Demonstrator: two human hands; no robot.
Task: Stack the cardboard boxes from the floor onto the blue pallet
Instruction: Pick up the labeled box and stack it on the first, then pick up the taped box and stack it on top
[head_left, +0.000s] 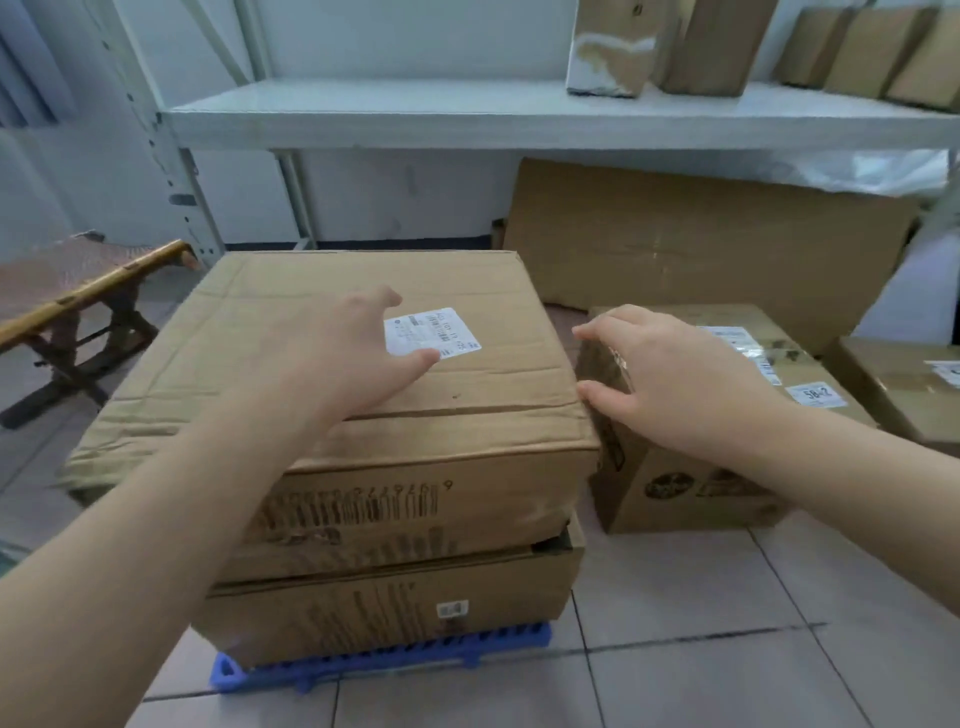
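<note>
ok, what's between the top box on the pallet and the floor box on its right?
Head view: only a narrow gap, with the right hand reaching over it. The top box and floor box don't touch.

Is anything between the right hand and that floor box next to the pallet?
Nothing visible. The right hand is already at the near left top edge of the floor box, fingers spread. The left hand rests on the pallet stack's top box.
</note>
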